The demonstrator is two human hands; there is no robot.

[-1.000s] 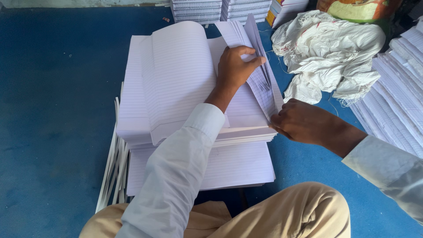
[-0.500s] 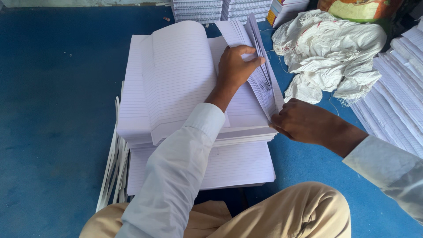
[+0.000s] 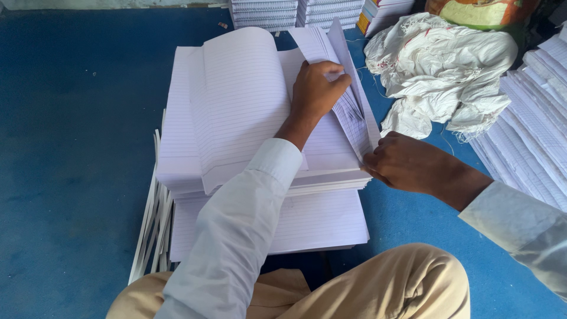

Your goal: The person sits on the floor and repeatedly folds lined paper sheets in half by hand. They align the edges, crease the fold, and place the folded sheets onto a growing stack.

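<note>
A thick stack of white ruled paper sheets (image 3: 236, 118) lies on the blue floor in front of me. My left hand (image 3: 316, 88) reaches across the stack and pinches a fanned bunch of lifted sheets (image 3: 348, 100) near their upper right edge. My right hand (image 3: 407, 162) grips the lower right corner of the same lifted sheets at the stack's right side. One curled sheet (image 3: 242, 94) bulges upward on the left half of the stack.
A second ruled pile (image 3: 319, 221) sits under the stack, with narrow paper strips (image 3: 150, 218) beside it on the left. Crumpled white sacking (image 3: 443, 71) lies at the right, more paper stacks (image 3: 531, 136) at the far right and top (image 3: 271, 12). My knee (image 3: 390, 289) is below.
My left hand has shifted slightly along the lifted sheets, which stand a little more fanned. My right hand stays at the corner.
</note>
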